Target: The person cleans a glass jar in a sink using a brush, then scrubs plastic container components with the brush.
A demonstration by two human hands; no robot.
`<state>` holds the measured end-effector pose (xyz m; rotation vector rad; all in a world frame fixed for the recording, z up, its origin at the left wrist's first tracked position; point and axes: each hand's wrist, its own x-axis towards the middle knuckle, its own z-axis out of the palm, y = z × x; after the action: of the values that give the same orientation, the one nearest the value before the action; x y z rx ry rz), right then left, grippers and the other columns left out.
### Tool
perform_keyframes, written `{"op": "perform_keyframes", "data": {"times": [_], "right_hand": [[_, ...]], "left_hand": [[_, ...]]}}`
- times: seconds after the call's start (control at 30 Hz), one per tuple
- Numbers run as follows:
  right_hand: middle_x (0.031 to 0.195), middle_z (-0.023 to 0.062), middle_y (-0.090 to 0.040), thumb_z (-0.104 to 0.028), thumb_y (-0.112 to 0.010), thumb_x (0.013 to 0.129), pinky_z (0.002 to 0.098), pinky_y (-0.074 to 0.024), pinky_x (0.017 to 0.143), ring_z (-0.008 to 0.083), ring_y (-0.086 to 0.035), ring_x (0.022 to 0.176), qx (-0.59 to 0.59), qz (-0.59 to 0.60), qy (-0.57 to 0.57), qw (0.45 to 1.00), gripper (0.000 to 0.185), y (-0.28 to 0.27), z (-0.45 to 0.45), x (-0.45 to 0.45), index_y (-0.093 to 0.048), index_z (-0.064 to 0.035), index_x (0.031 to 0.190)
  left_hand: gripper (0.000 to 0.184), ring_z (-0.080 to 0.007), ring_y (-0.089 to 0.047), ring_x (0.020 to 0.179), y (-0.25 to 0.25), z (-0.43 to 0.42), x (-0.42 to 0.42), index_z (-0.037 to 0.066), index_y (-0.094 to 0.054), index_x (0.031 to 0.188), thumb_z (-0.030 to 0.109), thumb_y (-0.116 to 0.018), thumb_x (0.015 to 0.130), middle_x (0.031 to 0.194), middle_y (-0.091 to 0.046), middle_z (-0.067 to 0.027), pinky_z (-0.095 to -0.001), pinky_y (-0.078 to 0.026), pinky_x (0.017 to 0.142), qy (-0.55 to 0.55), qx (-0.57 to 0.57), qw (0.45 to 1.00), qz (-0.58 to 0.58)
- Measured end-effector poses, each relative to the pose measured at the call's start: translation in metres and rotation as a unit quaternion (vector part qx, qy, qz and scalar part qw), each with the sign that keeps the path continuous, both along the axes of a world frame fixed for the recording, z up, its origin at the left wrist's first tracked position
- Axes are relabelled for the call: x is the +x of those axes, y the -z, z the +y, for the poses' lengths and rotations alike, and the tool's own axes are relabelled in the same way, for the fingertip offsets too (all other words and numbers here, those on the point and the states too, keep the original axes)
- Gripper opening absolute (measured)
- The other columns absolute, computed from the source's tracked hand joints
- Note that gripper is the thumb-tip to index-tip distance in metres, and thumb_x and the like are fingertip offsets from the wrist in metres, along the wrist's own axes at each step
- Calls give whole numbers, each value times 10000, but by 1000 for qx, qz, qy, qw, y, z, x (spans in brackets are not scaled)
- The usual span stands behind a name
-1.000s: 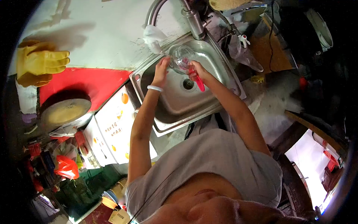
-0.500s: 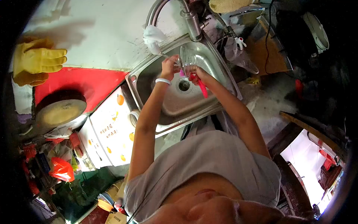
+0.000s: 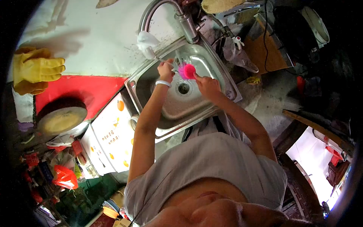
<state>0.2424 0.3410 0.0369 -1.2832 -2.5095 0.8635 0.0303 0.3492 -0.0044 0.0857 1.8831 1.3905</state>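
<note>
Over the metal sink [image 3: 177, 112], my right hand [image 3: 208, 86] is closed on a pink brush [image 3: 189, 71], whose bristles point left toward my other hand. My left hand [image 3: 166, 70], with a white band on its wrist, is closed at the sink's upper left, beside a clear object that looks like glass and is hard to make out against the metal. A faucet [image 3: 188, 26] curves above, with a white cloth [image 3: 147, 40] around its spout end. The drain [image 3: 183, 88] shows below the brush.
Yellow gloves [image 3: 39, 70] hang at the left, above a round pan [image 3: 62, 120]. A white panel with orange pictures [image 3: 112, 132] stands left of the sink. A clear plastic bag [image 3: 239, 56] hangs at the right, near a brown board [image 3: 264, 49].
The brush has turned in my right hand, so its pink head now faces the camera side. The clear vessel, earlier plain between my hands, is now barely visible. The view has shifted slightly.
</note>
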Motion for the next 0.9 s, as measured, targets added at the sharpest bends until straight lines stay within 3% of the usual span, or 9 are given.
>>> {"op": "perform_keyframes", "data": {"times": [0.2,0.27,0.33,0.4,0.5,0.73,0.77,0.83,0.9], "right_hand": [[646,128,-568,-223,-449,831,365,-431,491,236,-560,534,-34,26,-18,999,291,-16,65,-35,-503,-158,1110],[625,122,-561,-220,-430,839,357,-425,474,217,-546,509,-44,20,-59,997,286,-27,80,-35,-504,-163,1110],[593,114,-547,-206,-428,834,355,-420,467,216,-533,491,-8,19,-77,997,304,-17,66,-34,-489,-165,1129],[586,176,-557,-199,-357,840,426,-439,489,295,-561,502,5,29,-156,987,264,-22,42,-25,-566,-42,801],[573,174,-554,-185,-368,831,423,-441,471,295,-557,489,97,58,-176,978,248,-16,26,-29,-565,-37,802],[612,187,-566,-168,-384,809,437,-452,496,307,-587,571,37,103,-165,980,224,-23,57,-72,-526,-70,952],[629,190,-568,-177,-386,811,438,-454,508,304,-589,588,40,50,-221,973,223,-31,40,-72,-530,-71,944],[595,162,-561,-154,-427,805,395,-449,477,273,-547,474,203,97,-249,942,248,-28,18,-67,-537,-63,1009],[587,147,-558,-177,-437,804,399,-444,477,271,-543,471,117,64,-240,962,218,-32,34,-86,-550,-57,947]], "left_hand": [[154,-129,-417,469,-13,-12,-4,54,-591,782,154,-525,686,609,-490,-27,-270,-295,347,25,-14,997,75],[181,-123,-416,486,3,-24,-7,53,-583,802,173,-547,672,602,-477,-13,-263,-299,360,53,104,992,54],[194,-120,-419,508,-23,-32,3,50,-570,815,176,-560,668,609,-473,-6,-256,-304,387,53,30,998,16],[182,-120,-422,507,-16,-33,-1,52,-558,814,163,-558,670,629,-479,-11,-254,-300,400,-21,2,1000,21],[188,-120,-465,531,-16,-44,-18,39,-559,861,148,-517,714,684,-508,-22,-253,-329,399,25,17,999,31],[215,-97,-415,445,-11,-80,-33,44,-565,843,180,-558,677,617,-490,1,-241,-303,379,40,105,994,15],[207,-96,-426,461,1,-85,-42,44,-569,838,176,-554,679,613,-495,2,-238,-306,374,62,118,985,112],[191,-100,-461,505,-9,-78,-47,44,-578,835,162,-540,690,615,-511,1,-230,-323,378,-48,105,993,20],[172,-103,-468,504,-25,-83,-44,44,-579,820,153,-530,696,618,-518,-2,-229,-331,382,-26,109,994,-9]]}}
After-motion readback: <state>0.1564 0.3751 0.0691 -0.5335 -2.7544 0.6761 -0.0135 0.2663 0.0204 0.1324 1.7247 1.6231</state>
